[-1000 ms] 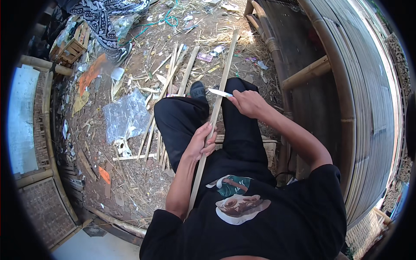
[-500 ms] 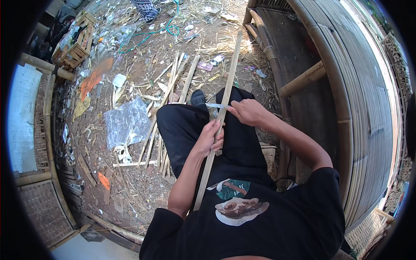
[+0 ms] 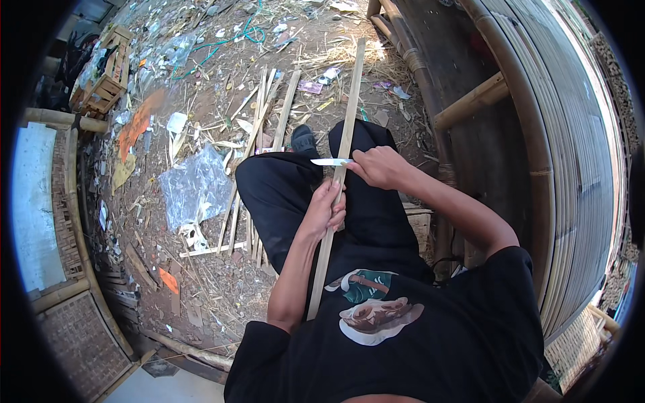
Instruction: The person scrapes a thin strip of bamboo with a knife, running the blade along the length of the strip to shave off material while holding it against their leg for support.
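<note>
A long, flat bamboo strip (image 3: 352, 101) slants from my waist up over my lap and beyond my knees. Around its lower middle my left hand (image 3: 326, 209) is closed, the thumb lying along the strip. Just above that grip, a knife (image 3: 329, 162) crosses the strip with its bright blade pointing left. My right hand (image 3: 380, 166) is closed on the knife, whose handle is mostly hidden by the fingers. The blade appears to touch the strip's face.
More bamboo strips (image 3: 287, 107) lie on the littered ground ahead, left of my knee. A clear plastic sheet (image 3: 195, 187) is spread nearby. At right runs a bamboo bench (image 3: 541, 134); a wooden crate (image 3: 111, 77) stands far left, and a teal rope (image 3: 215, 46) curls ahead.
The blade now shows its bright flat side more broadly. Both hands keep their grips near the same place, while the whole view has shifted slightly and a person's foot has left the top edge.
</note>
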A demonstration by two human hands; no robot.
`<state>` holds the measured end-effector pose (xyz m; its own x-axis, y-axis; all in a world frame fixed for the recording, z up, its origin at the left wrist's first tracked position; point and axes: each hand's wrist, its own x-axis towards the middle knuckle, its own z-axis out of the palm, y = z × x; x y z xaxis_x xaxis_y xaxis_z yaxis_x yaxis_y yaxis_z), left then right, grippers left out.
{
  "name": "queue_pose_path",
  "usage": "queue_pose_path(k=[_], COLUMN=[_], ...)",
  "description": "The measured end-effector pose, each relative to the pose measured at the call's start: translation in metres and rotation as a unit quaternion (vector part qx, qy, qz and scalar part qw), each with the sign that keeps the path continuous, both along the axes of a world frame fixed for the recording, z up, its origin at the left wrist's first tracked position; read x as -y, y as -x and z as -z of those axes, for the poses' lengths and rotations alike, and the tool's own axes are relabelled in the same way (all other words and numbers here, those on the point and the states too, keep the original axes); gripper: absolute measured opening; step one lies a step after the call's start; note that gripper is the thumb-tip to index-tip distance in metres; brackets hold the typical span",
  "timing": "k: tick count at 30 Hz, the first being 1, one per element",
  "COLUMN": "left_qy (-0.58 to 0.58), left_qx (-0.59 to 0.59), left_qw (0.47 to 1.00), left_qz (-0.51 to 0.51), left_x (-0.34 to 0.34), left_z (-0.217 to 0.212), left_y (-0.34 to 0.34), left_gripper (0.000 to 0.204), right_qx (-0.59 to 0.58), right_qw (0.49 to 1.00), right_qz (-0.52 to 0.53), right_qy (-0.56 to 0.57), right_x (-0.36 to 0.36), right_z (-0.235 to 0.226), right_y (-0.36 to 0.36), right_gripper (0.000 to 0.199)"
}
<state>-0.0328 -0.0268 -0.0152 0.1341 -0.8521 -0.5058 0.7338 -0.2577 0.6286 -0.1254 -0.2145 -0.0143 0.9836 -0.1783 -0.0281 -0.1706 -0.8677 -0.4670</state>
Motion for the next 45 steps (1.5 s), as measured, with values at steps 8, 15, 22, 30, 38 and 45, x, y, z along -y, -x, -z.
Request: queue_pose_path(k=[8,15,22,30,38,45], left_qy=[-0.030,-0.032,0.017,0.039,0.034,0.029], left_qx=[-0.048,-0.033,-0.078,-0.148,-0.138,-0.135], left_qw=[0.998,0.999,0.997,0.988,0.990,0.990], left_qz=[-0.006,-0.009,-0.015,-0.018,-0.018,-0.004], left_x=[-0.061,-0.082,-0.031,-0.005,0.018,-0.001], left_z=[-0.026,-0.026,-0.022,0.006,0.014,0.002], left_y=[0.006,0.005,-0.006,-0.011,-0.018,-0.011], left_gripper=[0.025,0.026,0.028,0.029,0.029,0.029], right_qx=[-0.007,0.006,-0.001,0.023,0.016,0.003], right_qw=[0.998,0.998,0.998,0.998,0.997,0.999], right_qz=[0.054,0.031,0.003,-0.026,-0.043,0.012], right_qy=[-0.019,-0.060,-0.059,-0.057,-0.055,-0.039], right_x=[0.012,0.007,0.005,0.002,0.000,0.000], right_z=[0.003,-0.007,-0.027,-0.007,-0.004,0.003], right_y=[0.004,0.002,0.001,0.002,-0.002,-0.004], right_gripper=[0.040,0.042,0.038,0.039,0.040,0.042])
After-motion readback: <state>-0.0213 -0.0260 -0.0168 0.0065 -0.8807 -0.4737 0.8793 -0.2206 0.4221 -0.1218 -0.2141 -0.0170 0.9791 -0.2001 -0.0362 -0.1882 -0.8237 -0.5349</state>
